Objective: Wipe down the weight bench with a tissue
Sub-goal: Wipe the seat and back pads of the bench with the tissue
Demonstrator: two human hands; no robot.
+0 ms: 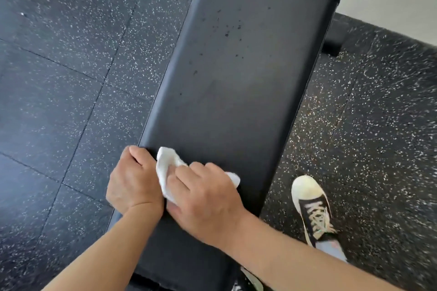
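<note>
While the right hand presses the crumpled white tissue onto the weight bench at its six o'clock end, fingers curled over it, the left hand grips the pad's edge at nine o'clock of the tissue; dark specks towards twelve o'clock look unwiped; most of the pad seems left to do.
</note>
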